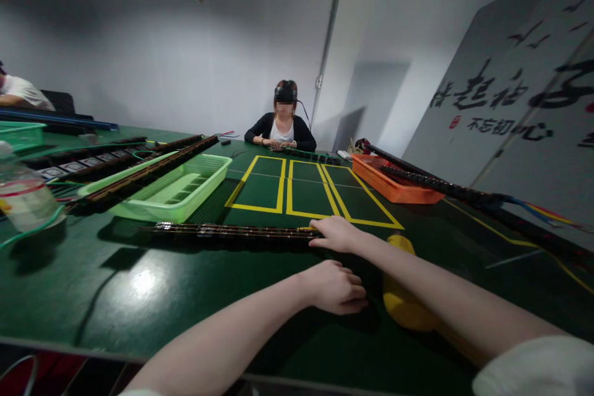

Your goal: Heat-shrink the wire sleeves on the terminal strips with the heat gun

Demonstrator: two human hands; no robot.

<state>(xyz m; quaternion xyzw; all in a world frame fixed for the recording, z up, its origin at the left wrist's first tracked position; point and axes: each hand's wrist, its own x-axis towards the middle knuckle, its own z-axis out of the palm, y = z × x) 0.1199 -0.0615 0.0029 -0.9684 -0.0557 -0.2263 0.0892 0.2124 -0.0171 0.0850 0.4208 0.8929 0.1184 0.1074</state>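
A long dark strip [241,232] lies across the green table in front of me, with thin reddish lines along it and shiny segments near its left end. My right hand [338,234] is closed on the strip's right end, thumb and fingers around its edge. Beside the fingertips a short thin yellow piece [306,229] shows on the strip. Nearer to me, my left hand [336,288] is low over the table, apart from the strip, its fingers curled in. Whatever may be inside that hand is hidden. Under my right forearm lies a yellow rounded object [403,284], partly covered.
A light green basket [204,189] stands at left with long dark strips across it. An orange basket [394,185] at right has dark strips and coloured wires over it. Yellow tape outlines [285,192] mark the table. A bottle [28,198] stands far left; a person [281,124] sits opposite.
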